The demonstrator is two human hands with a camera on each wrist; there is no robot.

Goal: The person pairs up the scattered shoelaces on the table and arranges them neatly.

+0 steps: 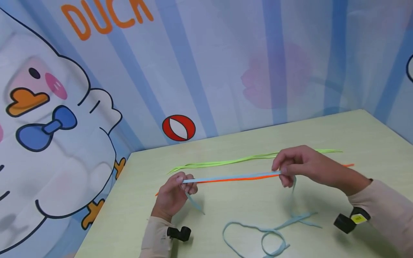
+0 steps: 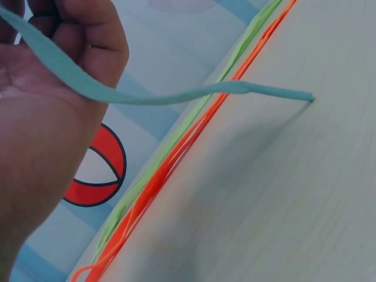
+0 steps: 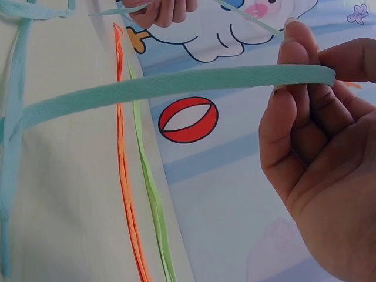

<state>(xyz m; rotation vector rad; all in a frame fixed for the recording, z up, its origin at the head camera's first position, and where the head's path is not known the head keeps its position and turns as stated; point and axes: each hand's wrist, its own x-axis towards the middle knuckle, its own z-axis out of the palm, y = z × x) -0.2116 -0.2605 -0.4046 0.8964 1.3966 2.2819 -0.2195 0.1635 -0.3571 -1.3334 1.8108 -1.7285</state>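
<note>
A flat light blue shoelace (image 1: pixel 226 177) is stretched nearly level between the two hands above the table. My left hand (image 1: pixel 174 195) pinches it between thumb and curled fingers. A short tail (image 2: pixel 147 100) of the lace hangs below that hand, its tipped end near the tabletop in the left wrist view. At the other end my right hand (image 1: pixel 301 165) pinches the lace between thumb and fingertips. From there the lace (image 3: pixel 147 87) drops toward more light blue lace (image 1: pixel 301 217), which lies in loose loops on the table near the front.
Behind the stretched lace, orange laces (image 2: pixel 147 188) lie lengthwise on the pale table (image 1: pixel 135 215). Farther back, light green laces (image 1: pixel 213 164) run roughly parallel to them. A printed cloth backdrop (image 1: pixel 226 71) with a cartoon duck rises along the table's back edge.
</note>
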